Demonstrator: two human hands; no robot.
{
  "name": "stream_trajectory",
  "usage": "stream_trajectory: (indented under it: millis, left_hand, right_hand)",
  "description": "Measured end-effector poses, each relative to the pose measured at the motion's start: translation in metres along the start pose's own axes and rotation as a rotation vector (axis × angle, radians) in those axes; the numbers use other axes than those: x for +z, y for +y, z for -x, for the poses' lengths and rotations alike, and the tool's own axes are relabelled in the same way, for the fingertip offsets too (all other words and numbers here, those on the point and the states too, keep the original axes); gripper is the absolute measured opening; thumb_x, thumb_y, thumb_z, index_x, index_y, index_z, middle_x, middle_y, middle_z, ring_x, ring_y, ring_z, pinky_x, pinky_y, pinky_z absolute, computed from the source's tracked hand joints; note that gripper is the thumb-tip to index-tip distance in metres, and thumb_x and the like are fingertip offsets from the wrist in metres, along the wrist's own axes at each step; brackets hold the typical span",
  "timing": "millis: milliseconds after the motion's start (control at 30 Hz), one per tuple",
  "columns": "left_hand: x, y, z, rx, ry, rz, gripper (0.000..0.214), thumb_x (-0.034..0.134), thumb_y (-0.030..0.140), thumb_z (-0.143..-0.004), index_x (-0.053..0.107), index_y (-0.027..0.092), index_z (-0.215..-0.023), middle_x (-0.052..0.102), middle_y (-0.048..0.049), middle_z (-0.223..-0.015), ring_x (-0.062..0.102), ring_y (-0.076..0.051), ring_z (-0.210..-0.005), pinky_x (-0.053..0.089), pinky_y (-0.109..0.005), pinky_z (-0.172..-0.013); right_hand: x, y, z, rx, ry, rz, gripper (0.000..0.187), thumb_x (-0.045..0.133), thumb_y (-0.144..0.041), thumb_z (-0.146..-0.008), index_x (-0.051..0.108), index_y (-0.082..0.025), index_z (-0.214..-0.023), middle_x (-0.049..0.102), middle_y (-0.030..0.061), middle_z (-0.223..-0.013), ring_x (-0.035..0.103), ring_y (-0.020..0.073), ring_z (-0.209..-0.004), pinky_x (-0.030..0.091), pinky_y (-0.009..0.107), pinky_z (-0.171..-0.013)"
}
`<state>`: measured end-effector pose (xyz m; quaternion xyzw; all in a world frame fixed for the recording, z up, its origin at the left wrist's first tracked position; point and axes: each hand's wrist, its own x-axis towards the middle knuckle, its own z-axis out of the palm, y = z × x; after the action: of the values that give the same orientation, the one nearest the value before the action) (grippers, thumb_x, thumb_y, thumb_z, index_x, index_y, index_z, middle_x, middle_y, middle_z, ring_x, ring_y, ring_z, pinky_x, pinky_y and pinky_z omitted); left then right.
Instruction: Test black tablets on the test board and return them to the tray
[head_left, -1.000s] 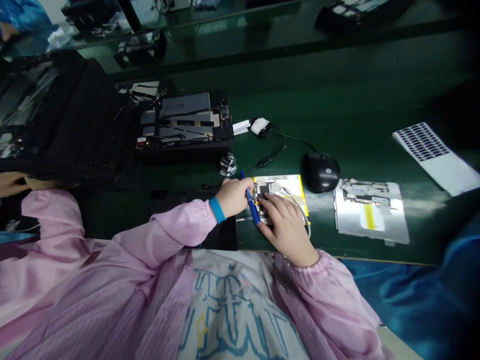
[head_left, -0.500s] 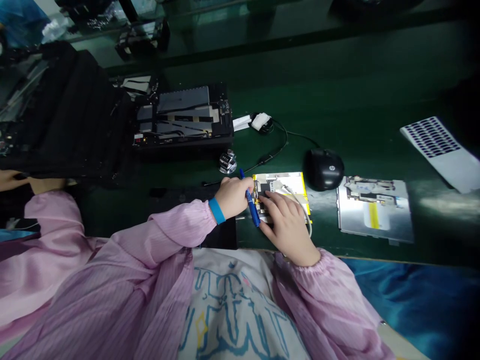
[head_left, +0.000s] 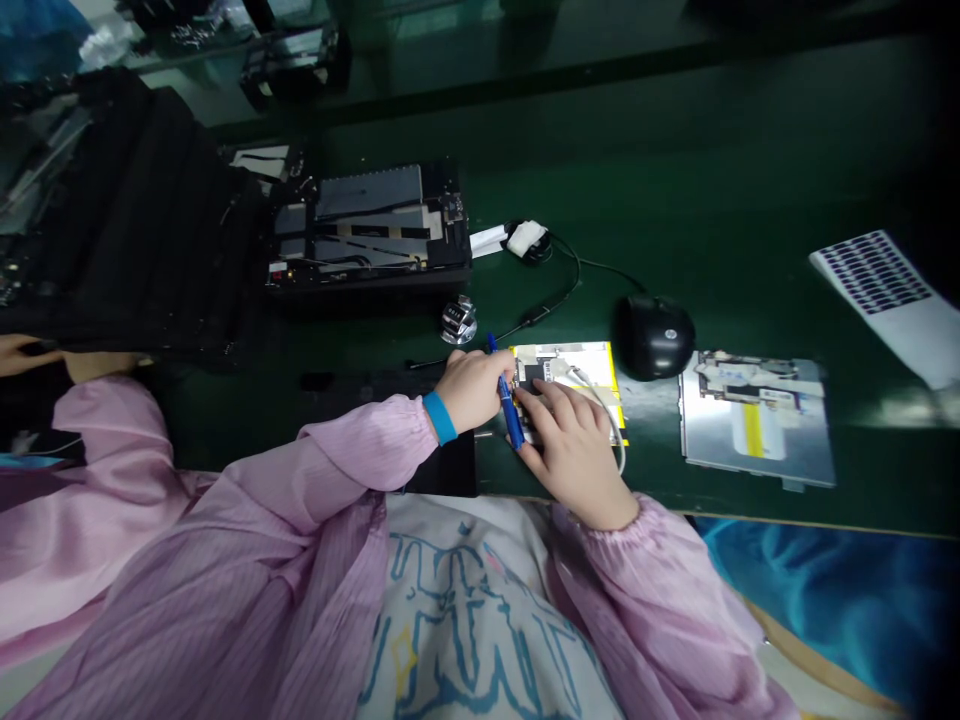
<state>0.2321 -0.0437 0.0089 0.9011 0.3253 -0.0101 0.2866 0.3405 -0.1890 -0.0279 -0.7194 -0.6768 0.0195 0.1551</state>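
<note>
My left hand, with a blue band at the wrist, is closed around a blue pen that slants across the left side of a small circuit board. The board lies on a yellow-edged silver battery pack near the table's front edge. My right hand lies over the pack's lower part, its fingers stretched out and the fingertips on or just above the board. Beside those fingers, a white cable curves down from the board. My fingers hide part of the board.
To the right are a black mouse, a metal panel with a board and a label sheet. A tally counter stands near stacked device parts. Another person's hand is under a black stack at left.
The view has shifted slightly, so most things sit a little further right. Both hands keep nearly the same pose on the pen and the board.
</note>
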Motion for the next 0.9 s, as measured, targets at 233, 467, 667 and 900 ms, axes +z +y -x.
stream_trajectory:
  millis: [233, 467, 667, 900]
  left_hand:
    - [0.002, 0.000, -0.002, 0.011, 0.000, -0.001, 0.009, 0.051, 0.010, -0.078, 0.053, 0.019, -0.076, 0.065, -0.0001, -0.078, 0.057, -0.019, -0.078, 0.033, -0.034, -0.078]
    - [-0.015, 0.009, 0.023, 0.089, 0.216, -0.116, 0.018, 0.058, 0.034, -0.085, 0.051, 0.018, -0.083, 0.061, -0.0066, -0.083, 0.054, -0.024, -0.088, 0.040, -0.035, -0.079]
    - [0.004, 0.029, 0.056, 0.234, -0.084, -0.351, 0.010, 0.047, 0.018, -0.088, 0.056, 0.018, -0.094, 0.062, -0.0093, -0.086, 0.056, -0.024, -0.083, 0.043, -0.033, -0.065]
    - [0.010, 0.025, 0.048, 0.232, -0.075, -0.140, 0.016, 0.046, 0.003, -0.079, 0.053, 0.018, -0.080, 0.059, -0.0071, -0.080, 0.055, -0.022, -0.081, 0.044, -0.033, -0.071]
  right_hand:
    - [0.003, -0.005, -0.001, 0.017, -0.007, 0.037, 0.052, 0.048, -0.041, -0.091, 0.045, -0.017, -0.137, 0.048, 0.0158, -0.137, 0.041, 0.0341, -0.122, 0.033, 0.049, -0.099]
    - [0.004, 0.010, 0.005, 0.112, 0.150, -0.519, 0.061, 0.045, -0.026, -0.089, 0.024, -0.018, -0.146, 0.048, 0.0154, -0.135, 0.047, 0.0276, -0.124, 0.040, 0.048, -0.102]
    - [0.008, 0.014, 0.009, 0.202, 0.209, -0.715, 0.067, 0.043, -0.015, -0.080, 0.026, -0.018, -0.145, 0.049, 0.0147, -0.133, 0.047, 0.0267, -0.124, 0.038, 0.051, -0.106]
    - [0.008, 0.013, 0.010, 0.219, 0.247, -0.822, 0.062, 0.041, -0.014, -0.083, 0.028, -0.020, -0.143, 0.050, 0.0138, -0.130, 0.050, 0.0243, -0.122, 0.042, 0.048, -0.104]
